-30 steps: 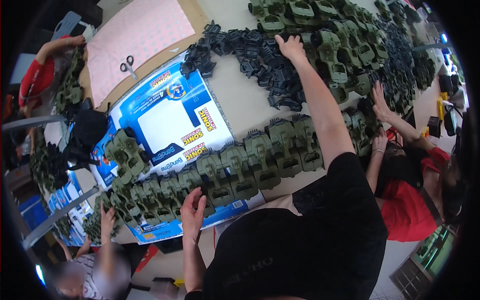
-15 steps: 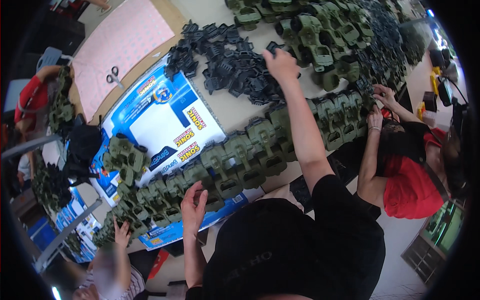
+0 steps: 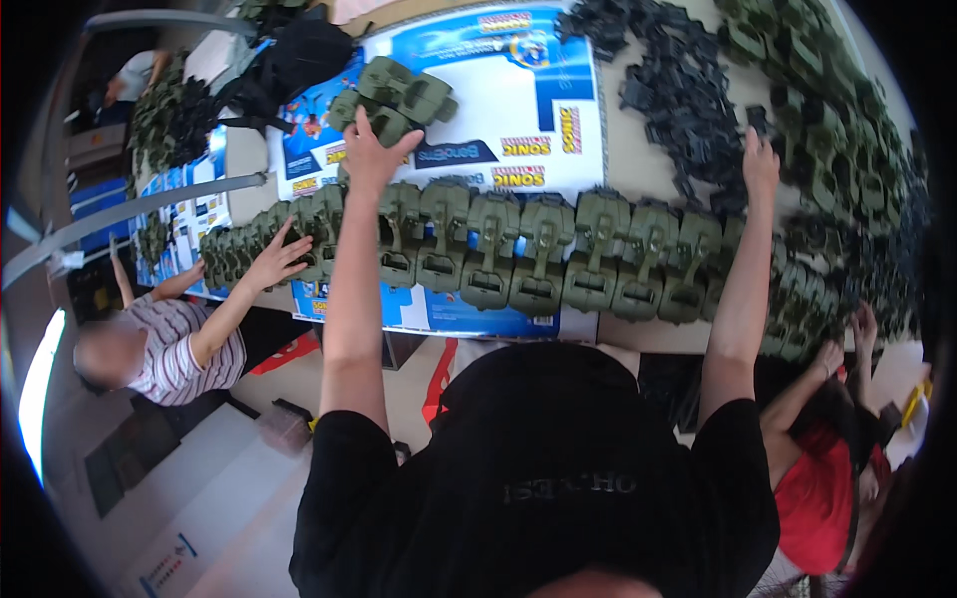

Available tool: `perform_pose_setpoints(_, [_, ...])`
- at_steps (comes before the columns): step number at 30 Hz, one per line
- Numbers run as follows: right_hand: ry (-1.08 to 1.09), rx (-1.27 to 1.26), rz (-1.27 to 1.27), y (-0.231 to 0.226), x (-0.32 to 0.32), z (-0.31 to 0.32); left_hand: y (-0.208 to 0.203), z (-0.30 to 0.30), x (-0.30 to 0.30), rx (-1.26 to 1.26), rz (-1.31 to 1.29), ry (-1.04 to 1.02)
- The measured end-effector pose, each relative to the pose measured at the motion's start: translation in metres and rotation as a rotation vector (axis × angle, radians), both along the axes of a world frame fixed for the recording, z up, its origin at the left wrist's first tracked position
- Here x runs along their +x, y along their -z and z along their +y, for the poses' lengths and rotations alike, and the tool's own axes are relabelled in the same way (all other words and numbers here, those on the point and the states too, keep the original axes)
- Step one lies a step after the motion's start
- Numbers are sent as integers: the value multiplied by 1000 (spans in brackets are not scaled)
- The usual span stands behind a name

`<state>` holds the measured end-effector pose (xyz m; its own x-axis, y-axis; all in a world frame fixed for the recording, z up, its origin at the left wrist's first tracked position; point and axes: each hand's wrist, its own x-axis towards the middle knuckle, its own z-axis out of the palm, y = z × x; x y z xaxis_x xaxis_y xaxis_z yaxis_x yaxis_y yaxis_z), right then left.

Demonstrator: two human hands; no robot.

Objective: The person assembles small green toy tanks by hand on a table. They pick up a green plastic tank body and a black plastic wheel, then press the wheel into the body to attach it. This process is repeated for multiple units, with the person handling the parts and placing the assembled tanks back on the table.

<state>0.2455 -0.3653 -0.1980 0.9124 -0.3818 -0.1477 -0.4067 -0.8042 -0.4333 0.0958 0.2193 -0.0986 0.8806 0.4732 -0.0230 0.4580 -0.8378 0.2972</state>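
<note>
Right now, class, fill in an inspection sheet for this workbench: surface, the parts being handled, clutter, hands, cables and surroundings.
Surface: pale table, partly covered by a flat blue and white printed carton.
Job's things: a row of olive-green moulded shells runs across the near edge; a small green stack lies on the carton; a pile of black parts lies at the right.
Clutter: more green shells heaped at the far right; a black bag.
Hands: left hand reaches to the green stack; right hand rests at the black parts.
Cables: nothing seen.
Surroundings: a person in a striped shirt at the left touches the row; a person in red at the right.
</note>
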Motion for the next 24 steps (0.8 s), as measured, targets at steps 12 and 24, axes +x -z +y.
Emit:
perform_pose_setpoints(12, [-346,95,-417,-94,-167,116,12,-59,14,-147,129,340])
perform_pose_setpoints(24, [-599,439,-124,-61,-46,370,13,-52,-1,-312,37,586])
